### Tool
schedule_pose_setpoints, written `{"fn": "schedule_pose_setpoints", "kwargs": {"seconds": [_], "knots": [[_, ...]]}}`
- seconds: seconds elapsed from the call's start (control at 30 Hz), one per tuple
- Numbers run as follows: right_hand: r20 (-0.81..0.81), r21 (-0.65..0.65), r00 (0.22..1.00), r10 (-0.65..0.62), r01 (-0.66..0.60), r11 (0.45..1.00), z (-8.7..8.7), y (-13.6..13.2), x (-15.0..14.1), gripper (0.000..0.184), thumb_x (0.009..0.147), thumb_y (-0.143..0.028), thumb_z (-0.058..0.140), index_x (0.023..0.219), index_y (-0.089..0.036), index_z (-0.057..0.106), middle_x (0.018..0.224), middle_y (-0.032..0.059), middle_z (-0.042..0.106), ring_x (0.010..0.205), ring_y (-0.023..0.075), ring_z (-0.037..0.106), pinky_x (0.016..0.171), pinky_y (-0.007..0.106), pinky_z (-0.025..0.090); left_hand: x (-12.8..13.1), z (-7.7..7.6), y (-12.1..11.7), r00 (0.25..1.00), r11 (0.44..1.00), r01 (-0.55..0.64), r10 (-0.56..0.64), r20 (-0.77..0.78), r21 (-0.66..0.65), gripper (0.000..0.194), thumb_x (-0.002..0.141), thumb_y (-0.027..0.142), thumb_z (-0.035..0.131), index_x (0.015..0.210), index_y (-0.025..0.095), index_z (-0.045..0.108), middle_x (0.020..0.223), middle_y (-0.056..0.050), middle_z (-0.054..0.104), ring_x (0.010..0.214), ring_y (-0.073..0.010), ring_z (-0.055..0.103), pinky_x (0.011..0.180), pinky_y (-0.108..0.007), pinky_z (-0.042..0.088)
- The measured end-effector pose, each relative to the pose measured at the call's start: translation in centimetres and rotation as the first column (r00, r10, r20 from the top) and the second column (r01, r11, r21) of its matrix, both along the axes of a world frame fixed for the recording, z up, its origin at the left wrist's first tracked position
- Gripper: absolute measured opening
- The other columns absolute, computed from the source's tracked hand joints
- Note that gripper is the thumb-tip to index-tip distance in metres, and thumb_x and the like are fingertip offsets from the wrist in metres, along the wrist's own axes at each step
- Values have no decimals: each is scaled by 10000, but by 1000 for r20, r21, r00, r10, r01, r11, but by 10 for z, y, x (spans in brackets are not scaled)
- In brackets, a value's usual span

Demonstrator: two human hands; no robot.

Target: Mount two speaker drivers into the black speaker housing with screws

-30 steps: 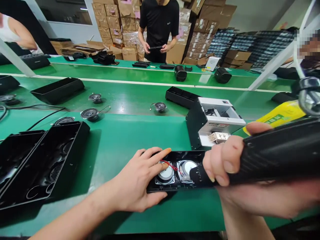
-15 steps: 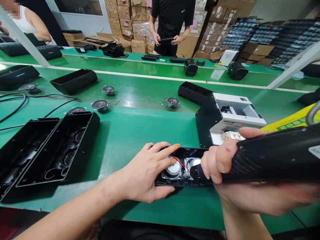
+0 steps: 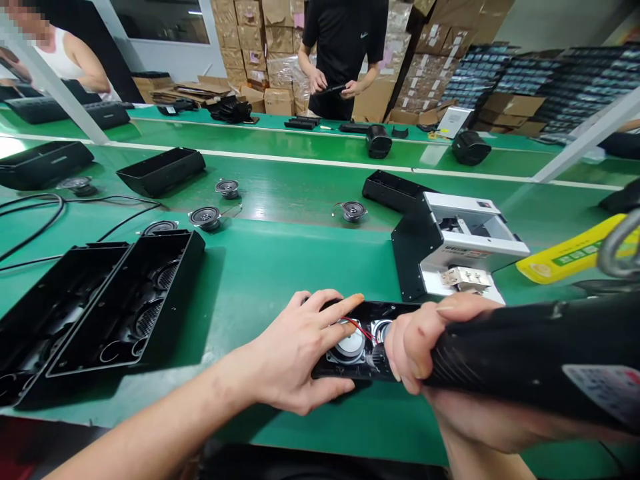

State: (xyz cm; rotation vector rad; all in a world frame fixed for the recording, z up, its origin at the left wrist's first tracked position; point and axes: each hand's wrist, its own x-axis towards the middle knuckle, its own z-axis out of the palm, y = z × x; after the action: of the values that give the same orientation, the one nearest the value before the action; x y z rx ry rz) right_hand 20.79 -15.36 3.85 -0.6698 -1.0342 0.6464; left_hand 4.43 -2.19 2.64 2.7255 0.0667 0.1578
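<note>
My left hand (image 3: 305, 350) is laid over the left end of a black speaker housing (image 3: 395, 309), thumb along the near edge and fingers over the far side. Inside the housing sit two round speaker drivers, the left driver (image 3: 350, 347) showing its silvery back, with red wires (image 3: 364, 329) running between them. Wrapped around a thick black electric screwdriver (image 3: 505, 340) is my right hand (image 3: 425, 340). The tool slants down to the left over the housing. Its tip and the second driver's right part are hidden behind my fingers.
Two open black speaker cases (image 3: 120, 307) lie at left, near a black cable (image 3: 113, 223). Loose speaker drivers (image 3: 205, 217) rest beyond them. A white-and-black machine (image 3: 465, 240) stands at right, beside a metal hook (image 3: 623, 247). Across the bench a person (image 3: 345, 53) holds a dark part.
My right hand and the electric screwdriver have shifted left along the housing, covering more of the second driver. My left hand keeps its hold. The camera view has shifted slightly.
</note>
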Motion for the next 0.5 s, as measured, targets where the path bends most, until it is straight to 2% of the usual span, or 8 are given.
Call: {"fn": "schedule_pose_setpoints", "kwargs": {"seconds": [0.37,0.5], "knots": [[-14,19,1000,14,-14,1000,-3,0,2,484,897,-664,737,1153,-253,759,664,-11,616,389,155,514,325,264,406,1,4,-2,999,1000,-6,6,-32,-6,575,884,493,723,1346,165,626,1734,-74,321,1448,-401,397,1089,-616,425],[-80,-33,997,-12,9,999,-6,0,1,525,900,-731,684,1115,-260,766,640,-8,605,382,159,507,350,281,433,1,4,-3,999,999,-31,30,-30,-16,534,862,466,741,1302,174,658,1726,-61,340,1457,-402,404,1109,-616,432]]}}
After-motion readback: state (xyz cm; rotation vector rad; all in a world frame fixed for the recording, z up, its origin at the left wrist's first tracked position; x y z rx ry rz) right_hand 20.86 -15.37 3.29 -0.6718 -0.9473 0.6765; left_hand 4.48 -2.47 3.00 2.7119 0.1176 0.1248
